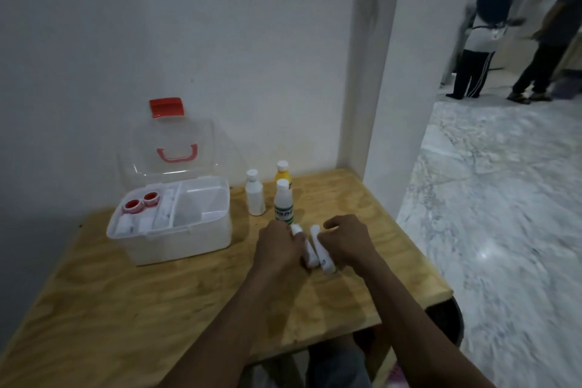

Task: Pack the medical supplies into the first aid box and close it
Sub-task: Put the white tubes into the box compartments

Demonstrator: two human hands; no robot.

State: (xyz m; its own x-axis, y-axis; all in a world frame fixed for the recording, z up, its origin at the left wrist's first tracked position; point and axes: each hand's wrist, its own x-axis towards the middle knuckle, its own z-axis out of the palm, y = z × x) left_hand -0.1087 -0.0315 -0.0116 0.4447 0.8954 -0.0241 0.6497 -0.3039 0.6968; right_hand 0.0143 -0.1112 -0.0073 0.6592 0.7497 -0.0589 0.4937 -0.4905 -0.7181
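Observation:
The clear first aid box (176, 246) stands open on the left of the wooden table, its lid with a red latch leaning back against the wall. Its inner tray holds two red tape rolls (141, 202) and white packets. Right of the box stand a white bottle (255, 195), a yellow bottle (283, 175) and a green-labelled bottle (282, 203). In front of them lie two white tubes side by side. My left hand (278, 246) is closed around the left tube (307, 252). My right hand (348, 241) grips the right tube (322, 253).
The wooden table (141, 309) sits in a corner between white walls. Its right edge drops to a marble floor (504, 214). Two people (482, 41) stand far off at the upper right.

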